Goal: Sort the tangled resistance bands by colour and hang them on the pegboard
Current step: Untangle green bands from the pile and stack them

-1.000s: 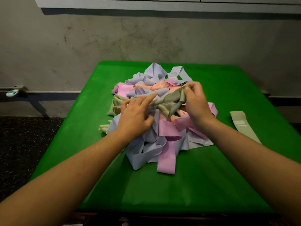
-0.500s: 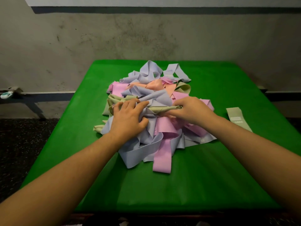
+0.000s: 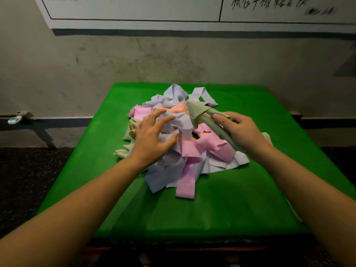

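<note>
A tangled heap of flat resistance bands [image 3: 185, 151] in lilac, pink, peach and sage green lies in the middle of the green table [image 3: 192, 212]. My left hand [image 3: 152, 139] rests flat on the heap's left side with fingers spread, pressing on lilac bands. My right hand [image 3: 242, 132] grips a sage green band [image 3: 200, 112], lifted above the heap's right side; its free end folds over towards the back. Part of another sage green band [image 3: 268, 136] shows behind my right wrist.
A white board [image 3: 134, 10] with black lines and handwriting hangs on the grey wall behind the table. A dark ledge runs along the wall, with a small pale object [image 3: 14, 120] on it at the left. Dark speckled floor lies on both sides of the table.
My right hand has pulled the sage green band up and to the right, out of the heap. My left hand has opened and spread on the pile. The camera has tilted up.
</note>
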Tool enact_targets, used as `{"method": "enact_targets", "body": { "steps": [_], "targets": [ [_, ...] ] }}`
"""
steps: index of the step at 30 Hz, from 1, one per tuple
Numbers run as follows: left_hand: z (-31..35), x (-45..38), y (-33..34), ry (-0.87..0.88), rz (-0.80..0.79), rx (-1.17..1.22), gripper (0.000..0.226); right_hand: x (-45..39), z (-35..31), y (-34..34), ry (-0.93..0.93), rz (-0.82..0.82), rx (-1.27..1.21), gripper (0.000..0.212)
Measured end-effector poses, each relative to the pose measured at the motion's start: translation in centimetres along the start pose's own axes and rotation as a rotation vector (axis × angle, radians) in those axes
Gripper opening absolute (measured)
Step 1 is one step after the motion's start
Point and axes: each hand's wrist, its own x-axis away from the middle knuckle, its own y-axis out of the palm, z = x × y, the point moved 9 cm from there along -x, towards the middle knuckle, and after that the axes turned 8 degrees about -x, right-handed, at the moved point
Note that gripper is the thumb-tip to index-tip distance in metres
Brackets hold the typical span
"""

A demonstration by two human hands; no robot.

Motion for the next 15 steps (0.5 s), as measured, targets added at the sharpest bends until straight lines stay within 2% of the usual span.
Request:
{"method": "enact_targets", "body": {
  "steps": [2,5,9,12,15],
  "targets": [
    [2.1,0.4,-1.0,-0.016,-0.014,0.266,0.053,1.4,-0.5,0.4,0.061,-0.017,-0.093,0.012],
    [5.3,2.1,-1.1,-0.215,-0.162,0.754,0.059,4.0,-1.0,1.7,0.092,-0.085,-0.124,0.012],
    [8.0,5.5,-1.8,-0.438,-0.109,1.115,0.028,8.2,0.0,3.6,0.138,-0.202,-0.074,0.029],
    [9.3,8.3,-1.3,-0.502,-0.118,1.215,0.025,11.3,0.9,3.2,0.158,-0.161,-0.051,0.022],
    [9.9,10.5,-1.1,-0.490,-0.133,1.095,0.018,13.7,0.7,2.2,0.082,-0.095,0.033,0.012]
  ]
}}
